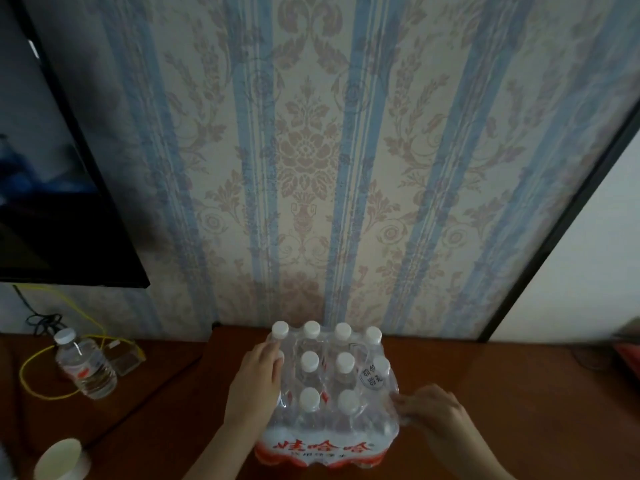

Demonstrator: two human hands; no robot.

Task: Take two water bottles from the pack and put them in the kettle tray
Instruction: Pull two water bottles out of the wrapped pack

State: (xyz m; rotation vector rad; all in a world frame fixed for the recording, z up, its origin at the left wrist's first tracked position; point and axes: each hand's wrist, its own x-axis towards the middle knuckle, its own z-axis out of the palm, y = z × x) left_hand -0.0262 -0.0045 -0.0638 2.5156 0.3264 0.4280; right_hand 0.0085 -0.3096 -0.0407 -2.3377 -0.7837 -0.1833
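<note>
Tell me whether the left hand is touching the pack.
Touching. The head view shows the left hand pressed flat against the plastic wrap on the left side of the pack.

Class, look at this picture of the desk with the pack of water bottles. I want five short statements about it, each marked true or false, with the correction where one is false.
1. The pack of water bottles is wrapped in clear plastic. True.
2. The left hand rests on the pack's left side. True.
3. The right hand holds a single bottle above the pack. False: it touches the wrap at the pack's right side and holds no bottle.
4. A loose bottle stands on the desk left of the pack. True.
5. The paper cup sits on top of the pack. False: it is on the desk at the lower left, apart from the pack.
</note>
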